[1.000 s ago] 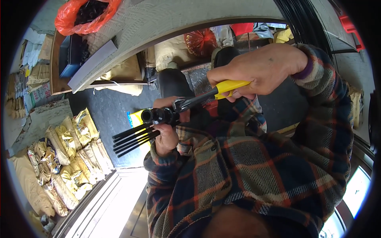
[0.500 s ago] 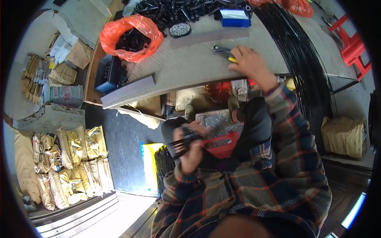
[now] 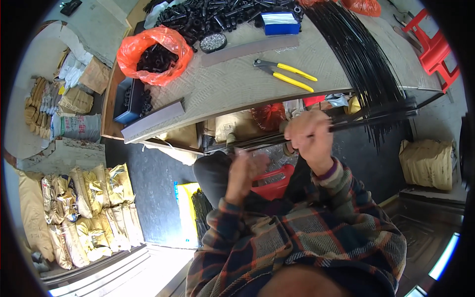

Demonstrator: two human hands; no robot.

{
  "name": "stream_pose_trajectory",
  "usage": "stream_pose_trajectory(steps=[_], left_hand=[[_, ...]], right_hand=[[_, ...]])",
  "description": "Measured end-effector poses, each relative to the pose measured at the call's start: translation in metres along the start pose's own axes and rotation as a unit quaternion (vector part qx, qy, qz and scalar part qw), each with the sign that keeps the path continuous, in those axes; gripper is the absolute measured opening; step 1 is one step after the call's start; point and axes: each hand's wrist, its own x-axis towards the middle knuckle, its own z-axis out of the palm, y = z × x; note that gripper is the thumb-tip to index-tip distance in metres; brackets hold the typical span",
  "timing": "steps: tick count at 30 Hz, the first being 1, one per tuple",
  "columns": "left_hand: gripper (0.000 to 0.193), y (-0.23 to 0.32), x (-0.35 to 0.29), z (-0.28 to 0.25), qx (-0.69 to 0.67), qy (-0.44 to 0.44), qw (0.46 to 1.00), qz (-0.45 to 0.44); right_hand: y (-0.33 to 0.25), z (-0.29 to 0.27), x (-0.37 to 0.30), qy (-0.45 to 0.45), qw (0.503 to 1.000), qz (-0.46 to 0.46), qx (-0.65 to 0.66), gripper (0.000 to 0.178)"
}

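My right hand (image 3: 312, 138) is closed around a bundle of thin black rods (image 3: 368, 117), held level over my lap just off the table's front edge. The bundle's right end reaches past the rods hanging from the table. Its left end meets my left hand (image 3: 243, 171), whose fingers are smeared by motion, so its grip is unclear. On the table beyond lies a pair of cutting pliers (image 3: 289, 74) with yellow handles spread apart, touched by neither hand.
Long black rods (image 3: 354, 44) drape over the table's (image 3: 232, 79) right side. At its back are a heap of black tubular parts (image 3: 222, 15), a blue box (image 3: 281, 24) and an orange bag (image 3: 153, 54). A red stool (image 3: 430, 44) stands right; wrapped packages (image 3: 84, 213) lie left.
My right hand has let go of the pliers on the table and come back to grip the black rods. The bundle, earlier in my left hand, has swung out level to the right.
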Motion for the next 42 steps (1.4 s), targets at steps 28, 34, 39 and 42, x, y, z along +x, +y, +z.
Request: stream_pose_trajectory(steps=[28, 34, 39, 42], left_hand=[[0.04, 0.061, -0.065, 0.111, 0.336, 0.021, 0.784, 0.521], [0.025, 0.086, -0.078, 0.107, 0.278, -0.073, 0.876, 0.386], [0.02, 0.105, -0.082, 0.078, 0.212, -0.229, 0.908, 0.278], [0.019, 0.112, -0.084, 0.059, 0.184, -0.214, 0.914, 0.292]], right_hand=[[0.016, 0.064, 0.002, -0.045, 0.971, 0.048, -0.23, 0.019], [-0.002, 0.05, 0.031, -0.209, 0.955, 0.199, -0.073, 0.019], [-0.008, 0.072, 0.069, -0.379, 0.882, 0.257, -0.11, 0.02], [0.026, 0.072, 0.105, -0.507, 0.796, 0.328, -0.045, 0.018]])
